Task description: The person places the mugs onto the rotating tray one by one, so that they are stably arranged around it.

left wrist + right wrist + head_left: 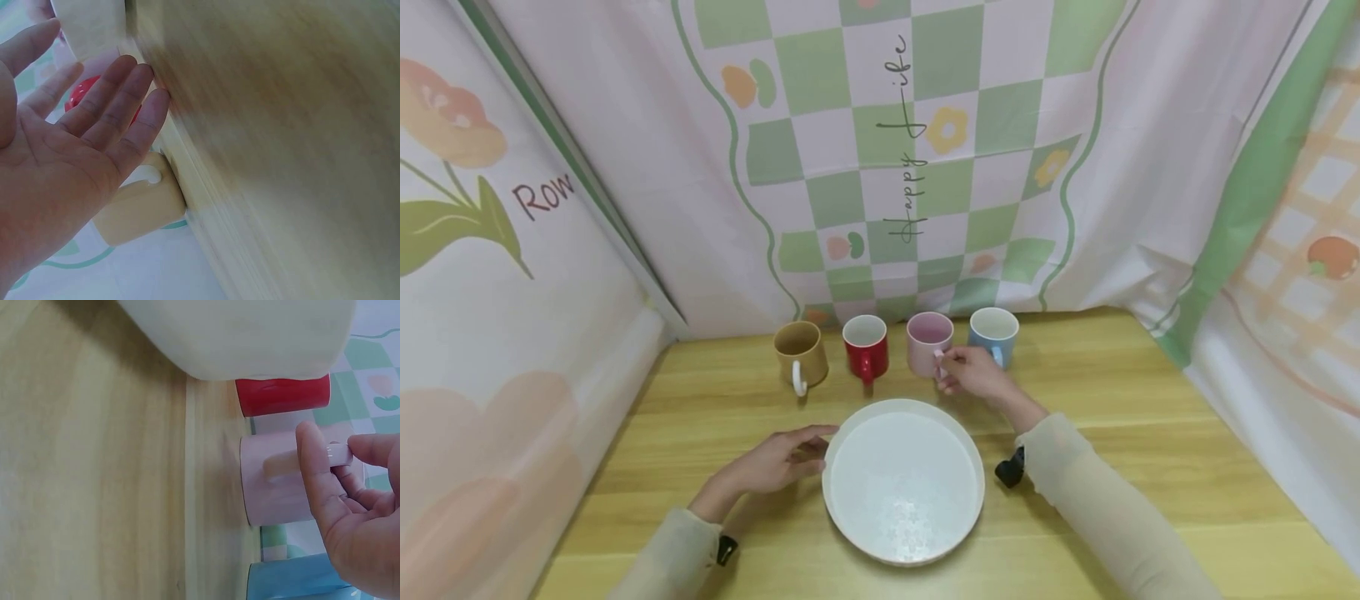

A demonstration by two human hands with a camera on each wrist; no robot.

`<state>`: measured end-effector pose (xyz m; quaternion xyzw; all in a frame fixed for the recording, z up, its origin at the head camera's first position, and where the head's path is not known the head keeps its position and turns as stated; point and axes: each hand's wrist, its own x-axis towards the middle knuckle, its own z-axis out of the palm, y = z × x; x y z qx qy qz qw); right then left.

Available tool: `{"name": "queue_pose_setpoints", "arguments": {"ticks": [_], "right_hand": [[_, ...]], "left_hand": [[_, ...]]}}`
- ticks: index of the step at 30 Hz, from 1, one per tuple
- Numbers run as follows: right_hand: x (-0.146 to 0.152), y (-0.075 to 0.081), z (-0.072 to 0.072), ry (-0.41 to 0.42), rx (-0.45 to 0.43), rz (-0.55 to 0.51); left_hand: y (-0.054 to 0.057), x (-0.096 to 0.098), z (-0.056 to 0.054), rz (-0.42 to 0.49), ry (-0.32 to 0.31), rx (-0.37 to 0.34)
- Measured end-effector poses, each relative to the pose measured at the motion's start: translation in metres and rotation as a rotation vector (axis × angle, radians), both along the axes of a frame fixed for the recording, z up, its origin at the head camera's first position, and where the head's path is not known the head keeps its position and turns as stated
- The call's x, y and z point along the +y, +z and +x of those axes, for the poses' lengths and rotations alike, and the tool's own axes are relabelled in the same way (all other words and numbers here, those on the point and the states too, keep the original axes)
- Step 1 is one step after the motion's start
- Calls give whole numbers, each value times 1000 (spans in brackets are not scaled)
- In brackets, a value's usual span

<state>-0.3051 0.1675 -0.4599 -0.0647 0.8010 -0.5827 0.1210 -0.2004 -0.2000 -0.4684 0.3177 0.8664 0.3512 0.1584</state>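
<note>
My right hand (977, 373) grips the handle of a pink mug (925, 358), which stands upright on the table. The right wrist view shows the fingers and thumb of the right hand (356, 506) about the pink mug's handle (284, 465). At the left edge of a round white tray (902, 483), my left hand (775, 460) reaches its fingertips to the rim; whether they touch it I cannot tell. Seen from the left wrist, the fingers of the left hand (69, 144) are spread and fairly straight, with nothing held in the palm.
Left of the pink mug stand a red mug (866, 350) and a tan mug (801, 354) with a white handle. A blue mug (994, 333) is close by on the right. Behind the wooden table (1120, 467) hangs a patterned cloth (895, 150).
</note>
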Motion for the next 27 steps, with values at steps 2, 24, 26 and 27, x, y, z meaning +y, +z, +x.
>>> {"name": "queue_pose_setpoints", "arguments": {"ticks": [2,24,26,27], "right_hand": [[-1,0,0,-11,-12,-6],[-4,3,6,-55,14,9],[-4,3,5,-63,21,14],[-4,3,5,-68,25,17]], "left_hand": [[0,0,0,-4,4,-2],[-4,-1,0,-23,20,-2],[-4,-1,0,-18,20,-5],[-4,-1,0,-16,20,-6]]}}
